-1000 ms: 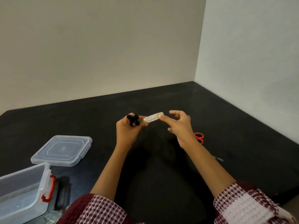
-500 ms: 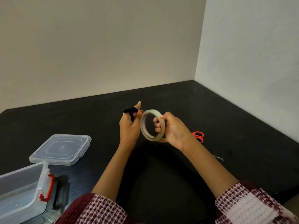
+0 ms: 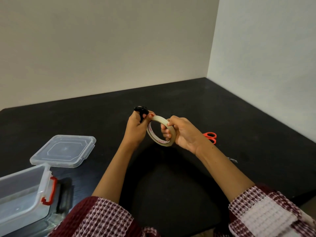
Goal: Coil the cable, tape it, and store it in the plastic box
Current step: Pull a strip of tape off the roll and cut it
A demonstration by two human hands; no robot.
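Both hands up over mid worktop, cable in left, tape roll in right.
Left hand (image 3: 136,130) fisted around black coiled cable (image 3: 141,111), thumb touching tape roll (image 3: 160,130); right hand (image 3: 185,134) grips roll, fingers through its hole. Open plastic box (image 3: 25,190) at worktop (image 3: 171,177) near-left corner, lid (image 3: 64,150) beside it. Orange scissors (image 3: 210,136) right of hands.

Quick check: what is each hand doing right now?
Left hand: closed around the coiled black cable, thumb touching the tape roll.
Right hand: closed on the tape roll, fingers through its hole.
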